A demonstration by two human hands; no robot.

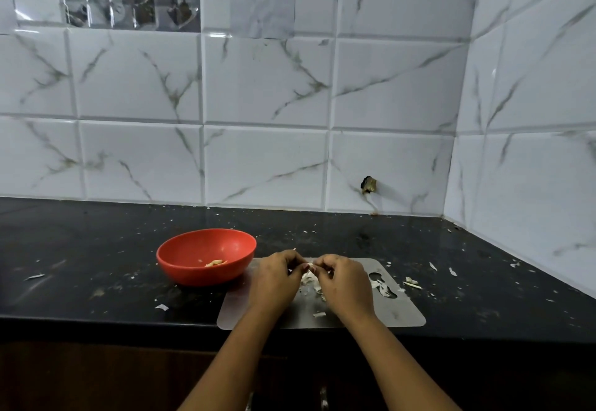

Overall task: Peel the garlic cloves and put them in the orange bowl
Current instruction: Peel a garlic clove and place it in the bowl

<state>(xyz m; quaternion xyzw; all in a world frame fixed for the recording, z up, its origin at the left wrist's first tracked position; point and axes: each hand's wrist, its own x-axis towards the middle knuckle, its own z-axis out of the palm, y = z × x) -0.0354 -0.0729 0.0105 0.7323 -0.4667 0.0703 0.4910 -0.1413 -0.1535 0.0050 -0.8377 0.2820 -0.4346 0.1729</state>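
Both hands, left hand (274, 277) and right hand (343, 281), pinch 1 garlic clove (310, 267) beside the orange bowl (180, 260); slippery skin risks dropping it among peelings (309, 281).

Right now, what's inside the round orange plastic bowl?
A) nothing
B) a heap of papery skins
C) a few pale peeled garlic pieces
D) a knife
C: a few pale peeled garlic pieces lie at the bottom of the round orange plastic bowl; the papery skins lie outside it, on the grey cutting mat.
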